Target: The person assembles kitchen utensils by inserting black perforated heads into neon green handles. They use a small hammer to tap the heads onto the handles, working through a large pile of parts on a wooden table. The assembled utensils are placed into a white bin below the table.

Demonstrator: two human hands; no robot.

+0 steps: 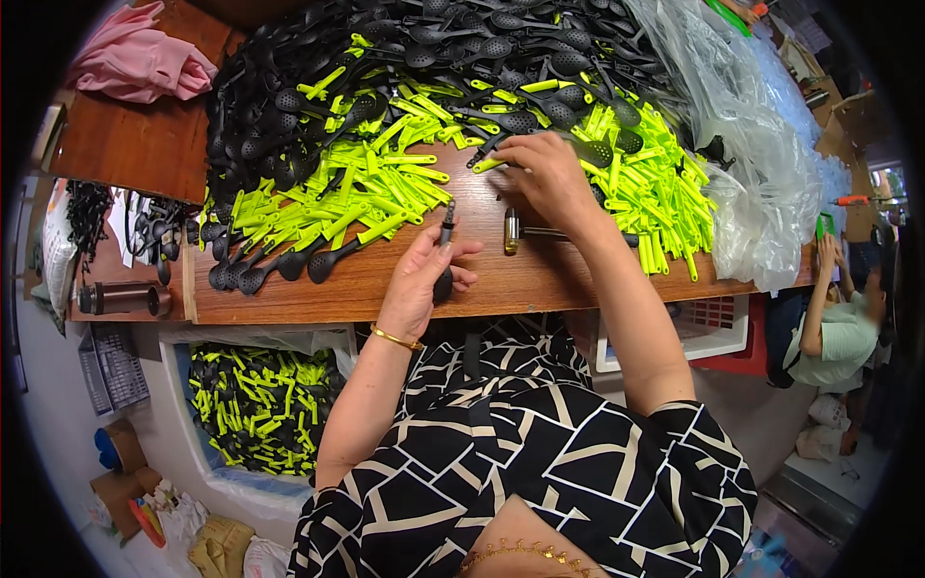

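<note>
My left hand [424, 275] is closed round a black spoon [443, 286]; its narrow bare stem points up past my fingers, and its bowl is partly hidden by the palm. Farther right, my right hand [554, 178] pinches a lime-green handle [488, 166] at the inner edge of the pile. A hammer [512, 231] with a metal head lies on the wooden table [328, 301] between my hands, its shaft running right beneath my right forearm. Loose lime-green handles [347, 197] are heaped to the left, and another heap of green handles [660, 183] lies right.
Black slotted spoons [462, 43] pile up across the back. Clear plastic sheeting [761, 164] covers the right side. Below left, a lined bin [178, 385] holds green-handled pieces. A white crate [674, 337] sits under the table edge. Another person [838, 323] is far right.
</note>
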